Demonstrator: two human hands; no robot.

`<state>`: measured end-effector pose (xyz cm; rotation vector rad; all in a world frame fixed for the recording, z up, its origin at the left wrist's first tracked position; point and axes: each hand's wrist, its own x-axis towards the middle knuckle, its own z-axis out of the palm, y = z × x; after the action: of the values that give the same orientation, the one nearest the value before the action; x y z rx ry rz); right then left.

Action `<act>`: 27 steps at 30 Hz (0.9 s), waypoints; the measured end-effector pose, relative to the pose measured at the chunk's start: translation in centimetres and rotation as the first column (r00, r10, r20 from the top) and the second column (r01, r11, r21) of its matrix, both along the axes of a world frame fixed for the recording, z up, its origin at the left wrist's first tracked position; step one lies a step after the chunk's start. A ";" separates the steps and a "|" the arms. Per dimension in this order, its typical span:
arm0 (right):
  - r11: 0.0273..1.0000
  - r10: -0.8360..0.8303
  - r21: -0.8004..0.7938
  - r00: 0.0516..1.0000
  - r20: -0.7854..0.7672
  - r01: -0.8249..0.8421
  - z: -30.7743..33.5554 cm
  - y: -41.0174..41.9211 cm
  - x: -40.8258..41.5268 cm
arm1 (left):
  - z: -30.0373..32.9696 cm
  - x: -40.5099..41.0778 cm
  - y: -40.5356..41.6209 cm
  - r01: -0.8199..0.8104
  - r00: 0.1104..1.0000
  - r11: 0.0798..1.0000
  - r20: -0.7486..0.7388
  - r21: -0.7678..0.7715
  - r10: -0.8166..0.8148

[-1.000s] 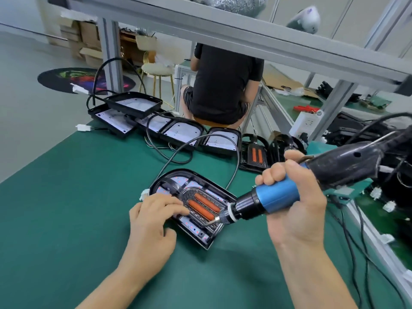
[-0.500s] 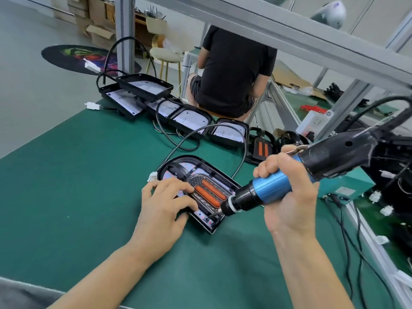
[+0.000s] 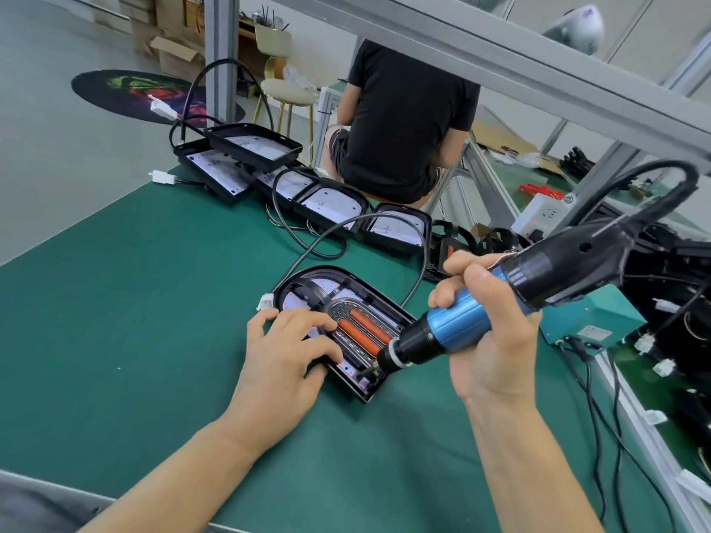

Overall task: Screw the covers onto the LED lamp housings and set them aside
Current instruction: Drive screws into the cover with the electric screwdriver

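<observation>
Screwdriver tip lowered onto glossy black housing; left hand pressing.

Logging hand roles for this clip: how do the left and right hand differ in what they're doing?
The left hand lies on the lamp housing, fingers spread over it; the right hand is raised off the table, wrapped round the electric screwdriver. The left touches the housing directly; the right reaches it only through the driver's tip at the near corner. Both work on the same housing.

Screwdriver bit tip behind chuck
</observation>
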<state>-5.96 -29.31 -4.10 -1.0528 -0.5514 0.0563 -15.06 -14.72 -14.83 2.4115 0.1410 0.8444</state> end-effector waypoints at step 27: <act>0.879 -0.474 -0.030 0.878 0.068 0.477 4.8 -8.4 2.0 | -0.5 0.3 0.3 0.015 0.999 0.999 0.047 -0.044 -0.013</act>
<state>-3.94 -37.74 0.67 -1.2137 -0.3308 -0.4009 -14.80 -14.44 -15.33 2.3467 0.1240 0.8814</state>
